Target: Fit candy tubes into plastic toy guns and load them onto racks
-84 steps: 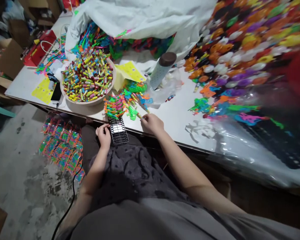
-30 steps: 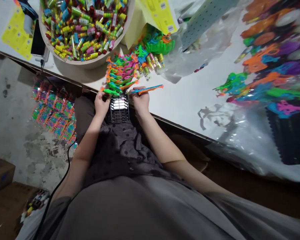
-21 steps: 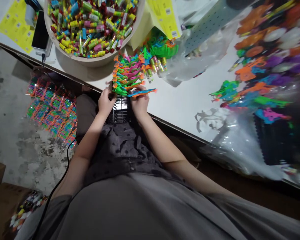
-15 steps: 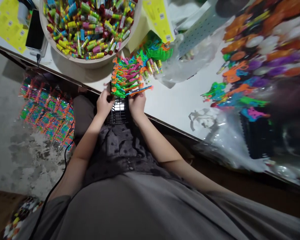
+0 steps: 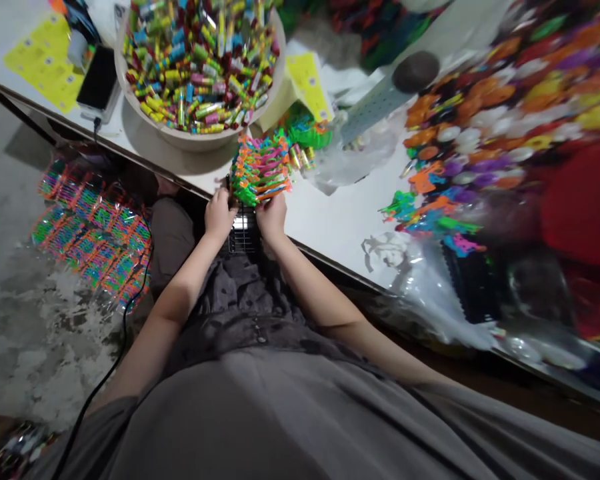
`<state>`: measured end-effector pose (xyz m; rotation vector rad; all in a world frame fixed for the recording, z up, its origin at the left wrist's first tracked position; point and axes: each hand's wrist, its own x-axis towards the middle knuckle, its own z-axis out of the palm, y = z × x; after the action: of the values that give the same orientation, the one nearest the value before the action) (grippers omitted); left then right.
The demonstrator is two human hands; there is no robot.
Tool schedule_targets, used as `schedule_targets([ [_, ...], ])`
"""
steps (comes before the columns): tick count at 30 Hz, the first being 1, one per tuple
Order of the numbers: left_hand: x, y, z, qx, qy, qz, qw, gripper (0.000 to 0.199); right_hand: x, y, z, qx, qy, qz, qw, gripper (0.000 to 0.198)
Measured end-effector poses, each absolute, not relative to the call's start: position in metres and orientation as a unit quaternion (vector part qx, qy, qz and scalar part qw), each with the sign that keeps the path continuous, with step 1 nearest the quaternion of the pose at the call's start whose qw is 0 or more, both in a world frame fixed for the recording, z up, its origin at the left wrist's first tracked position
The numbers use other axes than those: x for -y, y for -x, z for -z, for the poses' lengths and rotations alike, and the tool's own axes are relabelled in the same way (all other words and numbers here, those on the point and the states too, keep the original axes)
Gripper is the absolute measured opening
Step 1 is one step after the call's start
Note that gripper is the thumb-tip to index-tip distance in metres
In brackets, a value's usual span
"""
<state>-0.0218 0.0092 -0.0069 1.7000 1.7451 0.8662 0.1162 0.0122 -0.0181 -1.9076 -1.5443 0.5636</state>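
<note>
A row of thin, bright plastic toy pieces (image 5: 263,170) in green, pink, blue and orange stands tightly stacked on a black wire rack (image 5: 242,233) between my hands at the table edge. My left hand (image 5: 220,217) is closed at the near left corner of the row, its fingers curled by the rack's side. On the other side my right hand (image 5: 273,217) is closed, fingertips against the nearest toy pieces. My fingertips are partly hidden behind the row.
A large tub (image 5: 200,141) of small candy-like tubes stands behind the row. Left of it lie a phone (image 5: 98,77) and yellow sheets (image 5: 45,60). Bagged toy rows (image 5: 95,230) cover the floor at left. Plastic bags (image 5: 425,287) and loose coloured parts (image 5: 480,147) spread across the right.
The view has shifted, showing more of the table's back. A blue and orange piece that stuck out at the row's near right now sits closer in line. Both hands stay beside the row.
</note>
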Motion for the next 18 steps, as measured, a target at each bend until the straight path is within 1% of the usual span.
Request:
schedule_targets([
  [2, -0.006, 0.024, 0.002, -0.644, -0.643, -0.32, 0.262, 0.014, -0.015, -0.12, 0.008, 0.585, 0.733, -0.229, 0.261, 0.037],
  [6, -0.004, 0.024, 0.0, -0.645, -0.646, -0.32, 0.252, 0.016, -0.021, -0.129, -0.006, 0.635, 0.733, -0.226, 0.094, 0.025],
  [9, -0.003, 0.022, 0.003, -0.658, -0.632, -0.319, 0.256, 0.019, -0.025, -0.132, -0.008, 0.662, 0.725, -0.189, 0.005, 0.03],
  [12, -0.003, 0.021, 0.007, -0.665, -0.617, -0.323, 0.268, 0.022, -0.025, -0.132, -0.005, 0.663, 0.728, -0.171, -0.031, 0.034],
  [18, -0.006, 0.02, 0.011, -0.68, -0.602, -0.315, 0.276, 0.022, -0.025, -0.13, 0.0, 0.673, 0.72, -0.168, -0.037, 0.036],
])
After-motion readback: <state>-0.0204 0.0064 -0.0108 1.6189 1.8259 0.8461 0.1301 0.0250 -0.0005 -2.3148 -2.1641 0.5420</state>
